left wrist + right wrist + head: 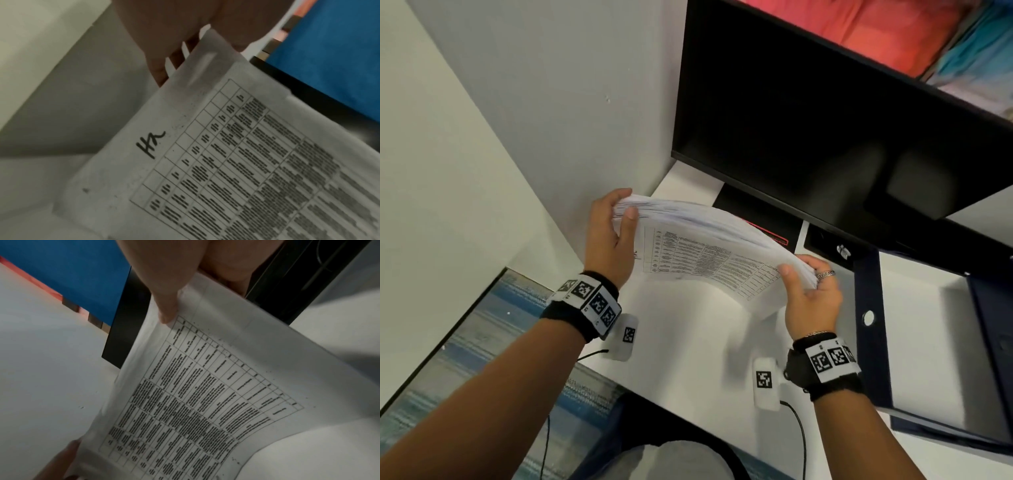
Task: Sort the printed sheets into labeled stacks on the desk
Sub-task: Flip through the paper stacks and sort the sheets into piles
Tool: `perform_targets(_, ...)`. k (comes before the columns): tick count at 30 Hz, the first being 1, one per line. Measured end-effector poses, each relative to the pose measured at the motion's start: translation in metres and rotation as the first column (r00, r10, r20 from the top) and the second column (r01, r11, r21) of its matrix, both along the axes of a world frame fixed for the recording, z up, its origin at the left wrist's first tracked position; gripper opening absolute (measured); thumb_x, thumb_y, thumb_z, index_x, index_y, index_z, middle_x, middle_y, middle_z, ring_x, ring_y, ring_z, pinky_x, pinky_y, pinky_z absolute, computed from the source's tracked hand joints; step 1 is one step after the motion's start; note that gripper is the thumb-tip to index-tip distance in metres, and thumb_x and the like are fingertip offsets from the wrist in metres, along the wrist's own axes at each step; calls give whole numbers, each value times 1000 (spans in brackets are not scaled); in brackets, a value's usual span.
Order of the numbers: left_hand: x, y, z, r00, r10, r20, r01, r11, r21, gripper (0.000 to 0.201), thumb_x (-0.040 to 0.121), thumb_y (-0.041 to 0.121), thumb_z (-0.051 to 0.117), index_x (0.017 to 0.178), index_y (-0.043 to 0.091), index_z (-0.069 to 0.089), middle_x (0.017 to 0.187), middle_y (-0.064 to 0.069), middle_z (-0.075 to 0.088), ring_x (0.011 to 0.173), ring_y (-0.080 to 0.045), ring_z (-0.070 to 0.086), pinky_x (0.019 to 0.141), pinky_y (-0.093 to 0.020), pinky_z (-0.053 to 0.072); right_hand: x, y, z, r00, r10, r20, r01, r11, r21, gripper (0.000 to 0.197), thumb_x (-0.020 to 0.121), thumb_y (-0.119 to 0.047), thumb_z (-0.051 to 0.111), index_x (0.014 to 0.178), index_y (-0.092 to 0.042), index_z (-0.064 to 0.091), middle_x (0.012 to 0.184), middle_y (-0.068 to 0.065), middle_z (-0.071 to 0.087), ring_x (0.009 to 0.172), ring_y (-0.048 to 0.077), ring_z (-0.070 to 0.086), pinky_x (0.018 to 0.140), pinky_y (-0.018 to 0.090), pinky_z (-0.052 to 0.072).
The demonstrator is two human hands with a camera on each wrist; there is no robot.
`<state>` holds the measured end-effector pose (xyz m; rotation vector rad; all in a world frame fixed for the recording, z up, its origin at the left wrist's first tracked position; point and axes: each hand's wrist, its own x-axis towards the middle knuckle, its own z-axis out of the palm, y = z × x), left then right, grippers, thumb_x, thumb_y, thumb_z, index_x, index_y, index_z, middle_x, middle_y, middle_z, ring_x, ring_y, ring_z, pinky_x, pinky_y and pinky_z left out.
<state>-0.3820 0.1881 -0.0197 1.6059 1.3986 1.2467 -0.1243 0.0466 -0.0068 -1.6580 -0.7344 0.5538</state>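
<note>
A thick stack of printed sheets (709,250) hangs in the air above the white desk (688,342), sagging in the middle. Its near face carries a printed table (236,170) and a handwritten mark (150,144). My left hand (616,219) grips the stack's left end, thumb on the near face and fingers behind. My right hand (808,287) grips the right end the same way, a ring on one finger. In the right wrist view the thumb (166,301) presses the sheet (205,394). The left wrist view shows fingers (164,53) curled behind the paper's edge.
A black monitor (825,120) stands right behind the stack, its stand (756,212) under the paper. An open dark blue binder (873,325) lies at the right. Two small white tagged blocks (625,337) (765,382) sit near the desk's front edge. A wall (517,137) closes off the left.
</note>
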Motion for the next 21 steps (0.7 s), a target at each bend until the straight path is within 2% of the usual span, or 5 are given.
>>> perform_targets(3, 8, -4, 19, 958, 50, -284, 2, 984, 180, 50, 92, 49, 50, 134, 22, 48, 134, -5, 49, 128, -26, 44, 109, -55, 32, 4, 0, 5, 1000, 1, 15, -1, 999, -47, 12, 89, -14, 70, 96, -21, 63, 93, -6, 65, 85, 3, 66, 60, 10, 53)
perform_targets(10, 71, -19, 75, 421, -43, -906, 480, 858, 183, 54, 79, 54, 65, 125, 27, 56, 146, -1, 47, 144, -32, 30, 108, -72, 15, -2, 16, 72, 799, 171, 577, -260, 963, 75, 15, 89, -4, 68, 95, -17, 69, 96, -10, 70, 91, -2, 66, 83, 16, 52)
perform_targets(13, 74, -10, 95, 507, -132, -852, 453, 881, 133, 25, 95, 45, 52, 105, 23, 54, 100, 1, 68, 98, -26, 62, 93, -46, 41, -1, 29, 93, 734, 70, 675, -273, 941, 199, 16, 89, -7, 70, 104, -11, 69, 113, -4, 67, 112, 13, 62, 98, 35, 50)
perform_targets(16, 62, -1, 100, 720, -241, -651, 399, 911, 104, 24, 95, 42, 54, 102, 19, 53, 76, -1, 63, 64, -26, 52, 60, -34, 42, -1, 33, 80, 739, -163, 653, 32, 978, 208, 75, 82, -28, 78, 143, -6, 40, 153, 6, 32, 143, 20, 27, 119, 36, 21)
perform_targets(21, 31, 13, 92, 932, -361, -41, 354, 927, -126, 21, 86, 26, 72, 107, 25, 68, 91, 6, 74, 77, -10, 70, 65, -30, 56, -11, 39, 53, 999, 30, -43, -26, 995, 92, 114, 68, -11, 88, 153, -16, 12, 147, 1, 42, 131, 1, 45, 107, 20, 41)
